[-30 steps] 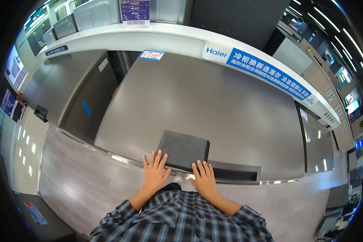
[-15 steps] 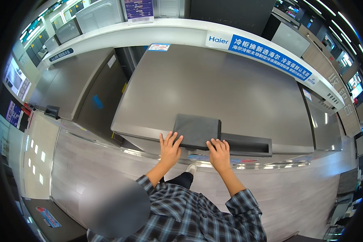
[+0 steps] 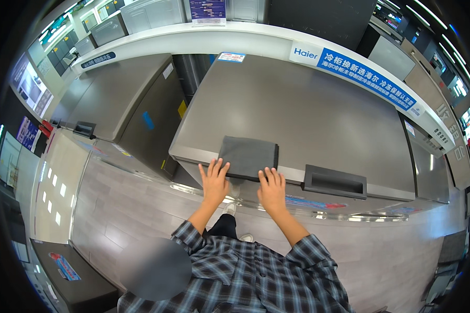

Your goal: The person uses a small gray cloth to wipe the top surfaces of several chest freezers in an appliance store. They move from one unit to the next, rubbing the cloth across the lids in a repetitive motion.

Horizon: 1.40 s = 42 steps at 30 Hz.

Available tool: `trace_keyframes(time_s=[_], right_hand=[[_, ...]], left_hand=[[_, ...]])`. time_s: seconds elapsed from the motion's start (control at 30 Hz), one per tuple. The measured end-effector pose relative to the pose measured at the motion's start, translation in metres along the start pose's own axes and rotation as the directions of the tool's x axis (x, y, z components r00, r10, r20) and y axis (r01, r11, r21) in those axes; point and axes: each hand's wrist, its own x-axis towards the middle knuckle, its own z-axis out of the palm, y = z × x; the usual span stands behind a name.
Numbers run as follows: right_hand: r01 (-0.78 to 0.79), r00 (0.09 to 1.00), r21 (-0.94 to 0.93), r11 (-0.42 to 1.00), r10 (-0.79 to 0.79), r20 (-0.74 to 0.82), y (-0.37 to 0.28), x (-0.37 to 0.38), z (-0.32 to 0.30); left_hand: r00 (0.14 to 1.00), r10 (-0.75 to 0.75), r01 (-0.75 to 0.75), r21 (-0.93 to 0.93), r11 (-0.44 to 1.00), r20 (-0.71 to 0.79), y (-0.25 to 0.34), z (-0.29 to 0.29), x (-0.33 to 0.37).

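A folded dark grey cloth [image 3: 249,155] lies flat on the front edge of a large grey chest freezer lid [image 3: 308,115]. My left hand [image 3: 213,180] touches the cloth's near left corner, fingers spread and stretched out. At its near right corner my right hand [image 3: 271,189] rests with fingers extended. Both hands look open, the fingertips lying on the cloth's near edge rather than wrapped round it. To the right of the cloth, the recessed black lid handle [image 3: 334,182] shows whole.
Another grey chest freezer [image 3: 115,96] stands to the left, with a gap between. Behind runs a white display ledge [image 3: 261,32] bearing a blue sign [image 3: 368,78]. A smaller freezer [image 3: 427,161] adjoins at right. My shoes stand on the wooden floor [image 3: 141,208] below.
My hands and the cloth have slid left along the lid's front edge. The cloth has come away from the handle, whose left end it covered before. The whole view has shifted a little.
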Motion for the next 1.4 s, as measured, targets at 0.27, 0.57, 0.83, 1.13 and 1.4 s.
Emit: trace_keyframes(time_s=[0.27,0.57,0.83,1.13,1.4], right_hand=[[0.095,0.995,0.068,0.993,-0.097,0.020,-0.054,0.050,0.038],[0.005,0.999,0.060,0.998,-0.008,0.054,-0.053,0.085,0.037],[-0.120,0.990,-0.005,0.993,0.120,0.076,-0.020,0.161,0.057],[-0.185,0.981,-0.040,0.982,0.187,0.051,0.036,0.257,0.094],[-0.226,0.969,-0.054,0.973,0.231,0.091,0.097,0.352,0.133]], left_hand=[[0.992,-0.125,0.125,-0.005,0.992,-0.015,-0.069,-0.024,0.004],[0.986,-0.054,0.081,-0.169,0.982,0.157,-0.095,-0.037,0.049],[0.941,-0.025,0.052,-0.073,0.996,0.339,-0.108,-0.013,0.139],[0.941,0.022,-0.017,-0.017,1.000,0.338,-0.126,0.050,0.245],[0.935,-0.067,0.070,0.004,0.998,0.349,-0.136,0.110,0.343]])
